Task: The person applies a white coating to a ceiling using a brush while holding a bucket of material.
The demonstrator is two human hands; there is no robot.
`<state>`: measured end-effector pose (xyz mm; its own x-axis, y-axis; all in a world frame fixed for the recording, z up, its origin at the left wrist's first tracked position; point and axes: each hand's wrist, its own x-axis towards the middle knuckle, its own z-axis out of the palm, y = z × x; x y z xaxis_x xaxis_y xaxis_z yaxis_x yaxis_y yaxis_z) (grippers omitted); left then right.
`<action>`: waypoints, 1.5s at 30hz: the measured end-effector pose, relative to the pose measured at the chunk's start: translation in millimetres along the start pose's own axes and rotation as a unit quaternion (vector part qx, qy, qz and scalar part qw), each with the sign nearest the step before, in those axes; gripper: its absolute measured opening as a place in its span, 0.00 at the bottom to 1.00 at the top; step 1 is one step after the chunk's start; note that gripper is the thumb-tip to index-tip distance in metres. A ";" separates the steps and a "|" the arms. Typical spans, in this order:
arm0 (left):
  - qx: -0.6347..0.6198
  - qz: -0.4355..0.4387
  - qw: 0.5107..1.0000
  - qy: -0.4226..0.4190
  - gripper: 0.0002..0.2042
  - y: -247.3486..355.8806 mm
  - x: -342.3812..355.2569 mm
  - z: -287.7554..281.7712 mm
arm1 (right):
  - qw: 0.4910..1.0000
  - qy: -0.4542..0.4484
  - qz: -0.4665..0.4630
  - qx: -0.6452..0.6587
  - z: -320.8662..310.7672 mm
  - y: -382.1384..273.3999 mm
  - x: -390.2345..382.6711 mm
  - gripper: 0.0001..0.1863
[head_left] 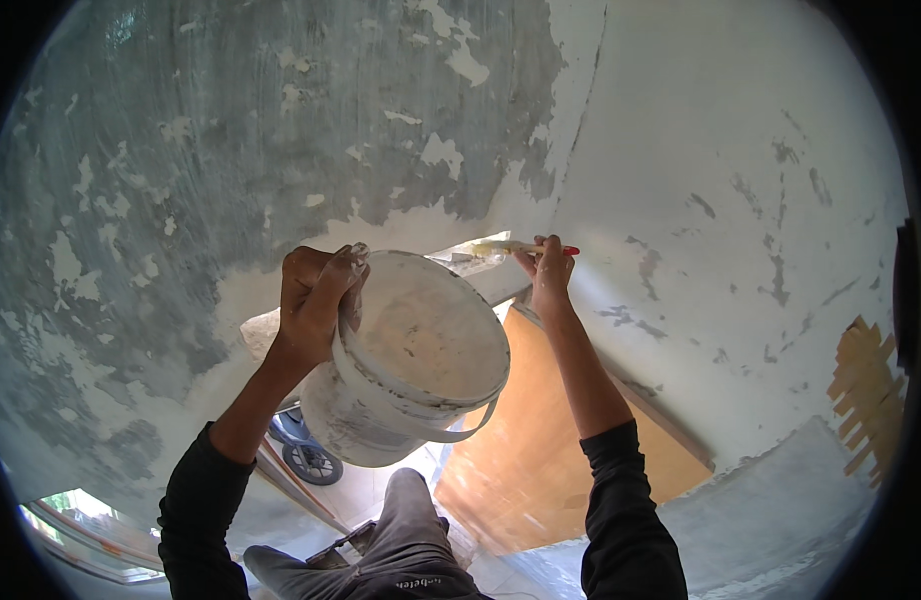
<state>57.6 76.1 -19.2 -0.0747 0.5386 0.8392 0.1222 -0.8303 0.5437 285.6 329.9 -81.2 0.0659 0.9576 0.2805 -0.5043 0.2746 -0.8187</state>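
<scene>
left grip (321, 295): clasping a white bucket (351, 420) by its left rim
right grip (548, 270): pinching a brush (521, 247), bristles leftward
bucket: near, tilted
brush: by the bucket's far right rim

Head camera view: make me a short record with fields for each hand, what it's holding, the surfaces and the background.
Left hand: gripping the rim at the bucket's left side
Bucket: whitish, stained, pale residue inside
Right hand: holding a brush
Brush: pale handle with red end, bristles pointing left
Surfaces: grey, patched with white; white, with grey marks
Background: orange-brown board, dark wheel
</scene>
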 end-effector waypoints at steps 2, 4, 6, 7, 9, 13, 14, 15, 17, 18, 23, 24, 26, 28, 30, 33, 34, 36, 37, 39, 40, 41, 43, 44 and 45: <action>0.001 0.001 1.000 0.000 0.23 -4.1 -1.2 -1.1 | 1.000 0.008 -0.007 -0.007 6.8 0.4 4.2 0.17; -0.009 0.025 1.000 -0.005 0.24 -8.0 1.1 3.3 | 0.999 0.022 -0.021 -0.016 12.8 -9.7 16.0 0.18; -0.011 0.015 1.000 -0.006 0.24 -7.0 4.7 8.7 | 0.998 0.000 -0.042 0.048 28.0 -23.9 39.6 0.20; -0.005 0.005 1.000 -0.005 0.24 -5.4 6.3 9.1 | 0.998 -0.005 -0.046 0.048 40.4 -32.2 51.1 0.20; -0.009 0.006 1.000 -0.004 0.24 -7.1 10.8 12.1 | 0.997 -0.013 -0.058 0.043 64.4 -61.1 66.2 0.21; -0.018 0.003 1.000 -0.007 0.24 -10.0 21.1 23.2 | 0.996 -0.032 -0.072 0.040 96.0 -116.5 96.9 0.20; -0.021 0.004 1.000 -0.010 0.24 -12.7 25.1 26.2 | 0.994 -0.041 -0.087 0.050 100.7 -131.3 103.2 0.20; -0.024 0.027 0.999 -0.009 0.25 -17.7 28.2 26.9 | 0.992 -0.049 -0.096 0.062 103.7 -138.5 105.5 0.20; -0.028 0.054 0.998 -0.008 0.25 -20.4 36.8 29.0 | 0.982 -0.081 -0.131 0.111 112.9 -161.9 102.0 0.20; -0.029 0.053 0.998 -0.006 0.25 -19.9 40.3 32.3 | 0.968 -0.112 -0.165 0.154 111.8 -168.7 102.6 0.20; -0.041 0.056 0.998 -0.005 0.25 -14.7 54.4 42.8 | 0.951 -0.120 -0.195 0.207 105.2 -147.8 91.3 0.13; -0.053 0.064 0.997 -0.001 0.25 -13.8 56.9 48.9 | 0.948 -0.147 -0.212 0.188 89.0 -130.9 103.0 0.11; -0.058 0.067 0.996 0.003 0.25 -17.3 57.1 52.5 | 0.953 -0.141 -0.200 0.180 73.3 -95.9 101.5 0.08; -0.062 0.066 0.995 0.030 0.25 -17.0 56.9 51.8 | 0.961 -0.110 -0.175 0.185 60.9 -66.8 82.7 0.06; -0.070 0.056 0.996 0.022 0.25 -18.7 56.7 51.6 | 0.968 -0.100 -0.153 0.172 30.6 -36.8 74.2 0.07; -0.063 0.033 0.997 0.019 0.24 -21.5 52.5 48.2 | 0.988 -0.024 -0.020 0.154 -2.6 3.7 50.5 0.08; -0.060 0.025 0.998 0.018 0.24 -21.5 52.2 49.5 | 0.988 -0.023 -0.021 0.152 -16.9 13.1 48.0 0.08; -0.052 0.030 0.998 0.011 0.23 -25.2 53.0 51.3 | 0.990 0.036 0.025 0.134 -36.8 21.2 46.4 0.11; -0.042 0.036 0.998 0.003 0.23 -25.9 53.3 51.3 | 0.990 0.033 0.027 0.133 -40.7 17.9 50.9 0.11; -0.037 0.015 0.999 0.002 0.23 -22.8 54.1 53.6 | 0.996 0.000 -0.001 0.094 -43.3 6.7 63.7 0.15; -0.028 -0.008 1.000 -0.002 0.23 -21.5 54.5 52.6 | 0.995 0.004 -0.023 0.094 -28.0 -1.7 66.0 0.15; -0.026 -0.007 1.000 0.000 0.23 -22.9 56.3 51.1 | 0.998 0.001 -0.024 0.065 -12.5 -14.5 71.3 0.15; -0.027 0.046 0.999 -0.002 0.23 -25.7 62.3 48.5 | 0.998 -0.030 -0.044 0.031 16.1 -38.7 93.3 0.16; -0.028 0.048 0.998 -0.002 0.23 -23.9 65.4 50.0 | 0.996 -0.057 -0.064 0.025 26.0 -51.7 108.0 0.16; -0.022 0.045 0.999 -0.006 0.23 -22.4 67.9 49.3 | 0.996 -0.029 -0.082 0.026 48.3 -66.1 111.1 0.16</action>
<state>98.5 138.3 25.4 -0.0537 0.4636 0.8844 0.0842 -0.8804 0.4667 284.7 413.9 28.3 0.1016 0.8932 0.4380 -0.5343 0.4204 -0.7333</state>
